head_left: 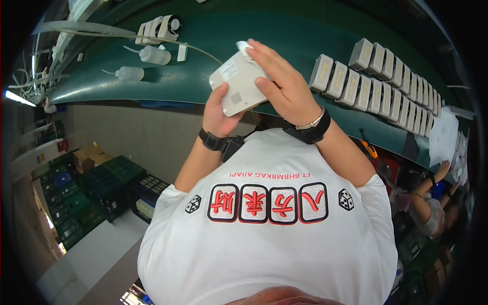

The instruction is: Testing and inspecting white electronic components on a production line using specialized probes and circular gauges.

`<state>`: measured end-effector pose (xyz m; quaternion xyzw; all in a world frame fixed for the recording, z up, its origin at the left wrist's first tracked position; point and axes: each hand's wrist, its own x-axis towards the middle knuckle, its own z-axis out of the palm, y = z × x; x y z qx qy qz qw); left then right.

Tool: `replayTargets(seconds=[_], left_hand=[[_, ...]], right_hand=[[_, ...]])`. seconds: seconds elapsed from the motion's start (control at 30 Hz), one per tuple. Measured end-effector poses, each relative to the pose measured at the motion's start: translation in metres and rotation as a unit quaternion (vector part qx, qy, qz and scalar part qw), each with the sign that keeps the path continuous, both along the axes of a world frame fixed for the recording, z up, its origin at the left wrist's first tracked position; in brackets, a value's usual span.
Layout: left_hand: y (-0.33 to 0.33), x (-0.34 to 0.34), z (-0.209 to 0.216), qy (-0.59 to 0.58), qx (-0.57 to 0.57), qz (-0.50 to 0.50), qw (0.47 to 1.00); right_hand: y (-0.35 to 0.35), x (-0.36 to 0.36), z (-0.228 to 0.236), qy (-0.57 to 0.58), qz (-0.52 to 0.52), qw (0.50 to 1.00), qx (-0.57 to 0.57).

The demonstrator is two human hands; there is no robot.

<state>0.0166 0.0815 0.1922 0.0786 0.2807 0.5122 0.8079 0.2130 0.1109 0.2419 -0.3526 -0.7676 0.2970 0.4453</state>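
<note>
Over the near edge of the green bench, I hold a light grey plastic device housing (pixel 237 81), tilted, with a label and small feet on the face in view. My left hand (pixel 219 114) grips its lower left corner, thumb on that face and the other fingers mostly hidden behind. Along the far right edge, my right hand (pixel 284 86) presses a white cloth (pixel 245 48) against the housing. The right thumb rests on the face and the fingers stretch toward the upper corner. Most of the cloth is hidden under the fingers.
Two squeeze bottles (pixel 130 74) and several white devices (pixel 157 29) stand left on the bench (pixel 284 30). Rows of similar grey housings (pixel 351 87) line its right side. An orange-handled tool (pixel 369 149) lies near the front edge. Another person (pixel 429 203) works far right. Stacked crates (pixel 96 188) stand left.
</note>
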Motion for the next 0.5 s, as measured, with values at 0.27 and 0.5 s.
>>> replayTargets(seconds=[0.27, 0.5], left_hand=[[0.001, 0.005, 0.012, 0.106, -0.086, 0.017, 0.990], [0.012, 0.005, -0.003, -0.083, -0.185, 0.076, 0.976]], right_hand=[[-0.028, 0.010, -0.027, 0.024, -0.050, 0.986, -0.159], [-0.027, 0.038, -0.045, 0.038, -0.037, 0.968, -0.245]])
